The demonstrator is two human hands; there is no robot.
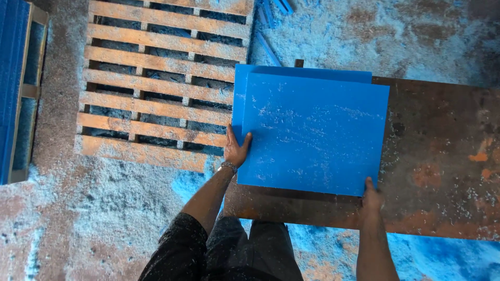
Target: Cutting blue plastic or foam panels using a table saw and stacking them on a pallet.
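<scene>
At far left, a stack of blue sheets on a wooden frame (13, 88) runs along the edge of the view. Beside it lies a slatted wooden pallet (156, 78), flat on a floor strewn with pale blue shavings (104, 208).

Your left hand (235, 148), a metal watch (228, 167) at the wrist, grips the left edge of the top flat blue rectangular plastic sheet (315, 135): thumb laid over the upper face, fingers curled round the edge and mostly hidden. That edge overhangs the table's left end, just beside the pallet.

The sheet itself lies almost square to you, its long axis running left to right across the rusty brown metal table (442, 156), tilted slightly so the right end sits higher in the view. A second blue sheet (302, 72) shows beneath it, peeking out along the far and left edges.

Your right hand (372, 198) meets the sheet's near edge close to its right corner, one finger up against the face; how firmly it holds, you cannot tell from here.

So the sheet lies ahead of both hands and between them, left hand at its short side, right hand at its long side. The left hand is the one nearer the pallet. A few loose blue strips (271, 26) lie on the floor beyond the table.
</scene>
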